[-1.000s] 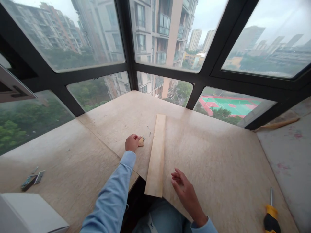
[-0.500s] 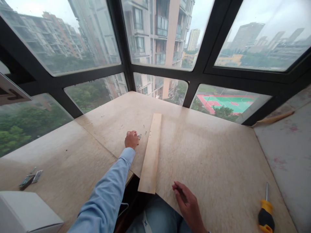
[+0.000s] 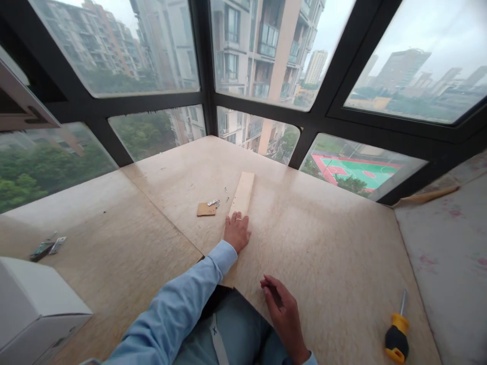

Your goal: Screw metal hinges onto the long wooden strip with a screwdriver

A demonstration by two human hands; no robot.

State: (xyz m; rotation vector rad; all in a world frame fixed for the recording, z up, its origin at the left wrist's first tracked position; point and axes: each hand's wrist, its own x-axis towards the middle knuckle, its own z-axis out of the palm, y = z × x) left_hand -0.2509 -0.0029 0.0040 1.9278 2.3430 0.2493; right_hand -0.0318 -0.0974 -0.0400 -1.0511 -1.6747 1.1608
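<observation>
Windows (image 3: 133, 56): glazing in a dark frame (image 3: 207, 56) meets in a corner ahead of you; buildings, trees and a green-and-red sports court (image 3: 361, 170) show beyond.
Worktop (image 3: 327, 228): pale, mottled surface in front of you, with a seam running across its left part and a wall (image 3: 445, 258) along its right edge.
White box (image 3: 49, 291): sits at your near left.
Board (image 3: 242, 192): long, narrow and pale, lies flat on the worktop before you, pointing away; its near end reaches the edge by your lap, and your left hand covers its middle.
Left hand (image 3: 237, 234): your palm faces down over the board, fingers reaching forward and slightly apart, a ring on one; whether you grip the edges or only rest there, you cannot tell from here.
Right hand (image 3: 282, 306): half curled above the worktop, right of the board and apart from it, a gap between thumb and fingers, nothing visible in it.
Screwdriver (image 3: 397, 332): yellow and black, near the wall, tip away from you.
Metal pieces (image 3: 44, 250): beyond the box.
Wood piece (image 3: 205, 211): small, left of the board.
Metal fitting (image 3: 212, 203): at the wood piece's far right corner.
Screws (image 3: 227, 199): between fitting and board.
</observation>
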